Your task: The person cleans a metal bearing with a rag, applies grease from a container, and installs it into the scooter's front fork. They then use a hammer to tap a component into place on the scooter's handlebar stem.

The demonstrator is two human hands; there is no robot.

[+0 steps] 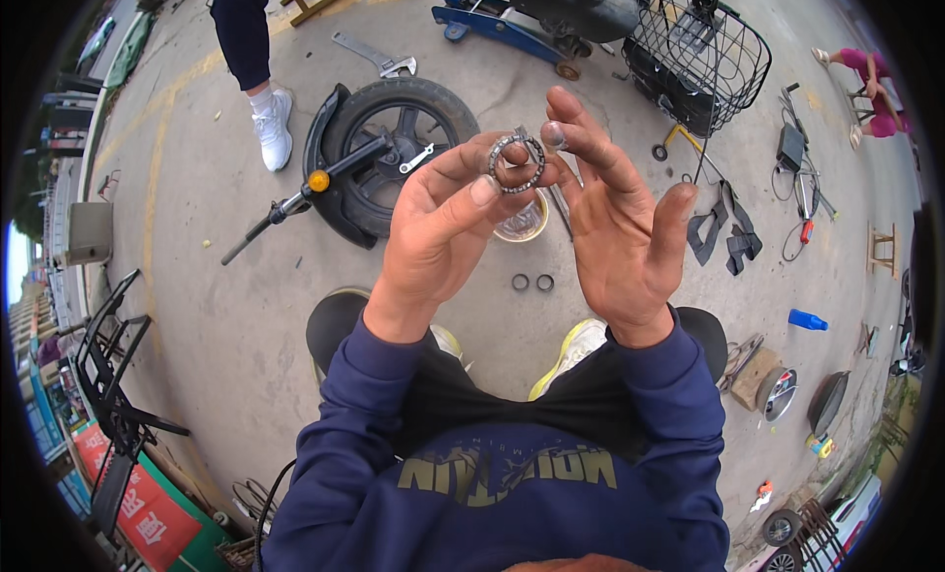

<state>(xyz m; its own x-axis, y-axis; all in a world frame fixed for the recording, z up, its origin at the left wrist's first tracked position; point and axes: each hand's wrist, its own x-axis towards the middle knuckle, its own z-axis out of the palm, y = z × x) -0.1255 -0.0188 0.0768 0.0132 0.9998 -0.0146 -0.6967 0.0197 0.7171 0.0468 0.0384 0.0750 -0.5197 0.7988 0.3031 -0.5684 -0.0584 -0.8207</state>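
Observation:
My left hand (433,213) pinches a ball bearing ring (540,170), a thin circle of small metal balls, between thumb and fingers. Part of a finger shows through the ring's middle. Just to the right, my right hand (620,213) has its fingers apart and nothing gripped in it. Dark smears mark its fingertips, and one fingertip is close to the ring; whether they touch I cannot tell. Below the ring, a round tub (524,225) stands on the ground, partly covered by my left hand. Two small dark metal rings (520,283) lie side by side nearer my feet.
Beyond my left hand lies a wheel (463,104) with its fork and fender. An adjustable wrench (364,50), a blue floor jack (502,29) and a vehicle's wire basket (733,55) are farther off. Black straps (743,239) and tools lie at right. Another person's shoe (274,129) is at upper left.

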